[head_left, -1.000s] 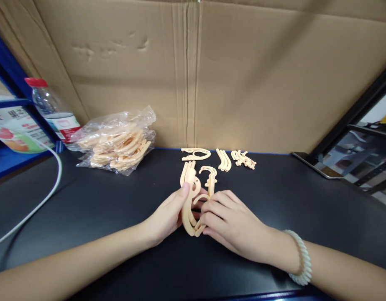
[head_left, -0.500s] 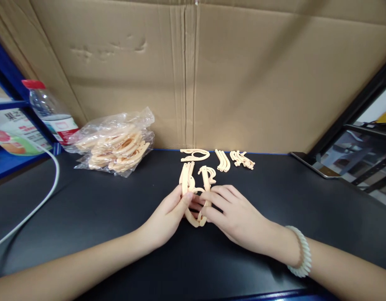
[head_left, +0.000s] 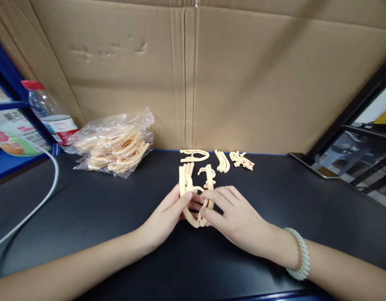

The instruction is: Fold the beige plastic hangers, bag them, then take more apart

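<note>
A cream plastic folding hanger (head_left: 190, 219) is held between both hands over the black table, its two arms pointing away from me and its joined end toward me. My left hand (head_left: 169, 213) pinches the left arm between thumb and fingers. Around the right arm, my right hand (head_left: 232, 215) has its fingers closed. A curved hook piece shows between the two arms. Just beyond the hands lie straight cream pieces (head_left: 189, 168) and small hook pieces (head_left: 211, 172), partly hidden by the hanger.
Farther back lie a folded hanger (head_left: 194, 156), curved arms (head_left: 222, 161) and a small heap of hooks (head_left: 242, 160). A clear bag of cream parts (head_left: 117, 146), a red-capped bottle (head_left: 51, 113) and a white cable (head_left: 51, 190) are at left. Cardboard (head_left: 258, 75) stands behind.
The hanger's two arms have spread farther apart at their far ends, the left one swinging left and the right one right. Both hands keep their hold.
</note>
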Demonstrator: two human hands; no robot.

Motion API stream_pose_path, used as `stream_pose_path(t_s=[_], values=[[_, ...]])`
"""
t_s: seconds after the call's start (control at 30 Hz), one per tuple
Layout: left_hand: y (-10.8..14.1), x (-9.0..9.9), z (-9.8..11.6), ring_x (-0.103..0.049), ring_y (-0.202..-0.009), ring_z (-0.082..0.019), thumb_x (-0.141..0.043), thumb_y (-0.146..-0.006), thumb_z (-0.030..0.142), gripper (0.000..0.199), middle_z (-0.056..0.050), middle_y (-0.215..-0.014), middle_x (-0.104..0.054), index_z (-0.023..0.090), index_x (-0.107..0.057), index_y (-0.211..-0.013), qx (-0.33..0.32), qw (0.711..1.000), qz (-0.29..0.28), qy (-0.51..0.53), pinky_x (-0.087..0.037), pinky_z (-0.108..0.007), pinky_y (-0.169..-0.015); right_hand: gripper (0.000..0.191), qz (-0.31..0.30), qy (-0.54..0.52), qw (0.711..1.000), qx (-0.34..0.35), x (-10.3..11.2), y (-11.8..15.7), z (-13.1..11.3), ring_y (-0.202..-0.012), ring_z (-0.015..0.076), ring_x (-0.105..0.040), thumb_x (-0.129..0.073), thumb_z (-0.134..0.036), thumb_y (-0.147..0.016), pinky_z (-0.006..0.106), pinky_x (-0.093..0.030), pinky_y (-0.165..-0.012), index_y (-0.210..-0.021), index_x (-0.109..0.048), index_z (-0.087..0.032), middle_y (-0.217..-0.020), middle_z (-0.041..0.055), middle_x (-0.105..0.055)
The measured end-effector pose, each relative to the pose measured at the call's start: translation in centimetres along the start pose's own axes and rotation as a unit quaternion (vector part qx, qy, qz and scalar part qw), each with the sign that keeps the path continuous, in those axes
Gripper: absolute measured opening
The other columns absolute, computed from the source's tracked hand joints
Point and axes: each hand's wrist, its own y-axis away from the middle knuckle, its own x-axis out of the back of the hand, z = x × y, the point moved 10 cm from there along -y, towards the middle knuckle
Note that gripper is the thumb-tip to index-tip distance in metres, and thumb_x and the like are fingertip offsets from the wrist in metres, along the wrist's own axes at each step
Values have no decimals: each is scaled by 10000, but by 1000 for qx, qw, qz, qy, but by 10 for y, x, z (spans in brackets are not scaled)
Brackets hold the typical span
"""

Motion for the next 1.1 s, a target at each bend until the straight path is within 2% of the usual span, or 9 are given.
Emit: stream_pose_path(t_s=[0.2, 0.37, 0.47, 0.7, 0.93, 1.1], values=[[-1, -3, 5, -632, -910, -217, -560, -915, 447, 305, -83, -1019, -670, 162, -589, -1022, -38, 997, -13, -59, -524, -354, -830, 191, 35, 45, 998, 18, 4, 0, -5, -1098, 253, -511, -448, -114, -949, 448, -363, -996, -883, -616, -175, -1143, 80, -626], [-1, 0, 5, -617, -868, -213, -552, -907, 483, 348, -75, -940, -659, 146, -619, -959, -44, 997, -3, -64, -519, -356, -820, 235, 53, 49, 997, 3, 8, 1, 0, -1174, 250, -495, -392, -76, -945, 483, -267, -1095, -915, -615, -148, -1181, 123, -590], [-1, 2, 4, -611, -865, -205, -558, -902, 488, 350, -65, -918, -654, 146, -626, -932, -36, 998, 10, -51, -521, -347, -824, 233, 49, 54, 997, -4, 4, 2, 3, -1089, 225, -542, -381, -62, -938, 483, -234, -1113, -931, -605, -128, -1086, 131, -603], [1, 0, 6, -600, -829, -187, -541, -910, 487, 357, -41, -832, -629, 148, -617, -828, -34, 997, -6, -70, -523, -333, -819, 235, -15, 12, 999, -38, -12, 5, 11, -807, 178, -546, -409, -13, -860, 477, -246, -1051, -899, -572, -177, -831, 22, -589], [0, 7, -3, -615, -751, -194, -584, -874, 468, 328, -25, -735, -628, 158, -568, -767, 6, 999, 27, -23, -548, -421, -825, 237, -3, -5, 999, -35, -7, 5, 11, -707, 160, -482, -416, 8, -830, 427, -252, -1014, -798, -535, -195, -669, -14, -548], [-2, 10, -2, -614, -681, -177, -597, -861, 397, 301, -22, -668, -613, 148, -574, -693, 28, 998, 51, 5, -576, -365, -738, 277, 24, 7, 1000, -19, 1, 3, 6, -676, 149, -473, -370, 23, -832, 403, -284, -974, -737, -517, -192, -647, -14, -552]])
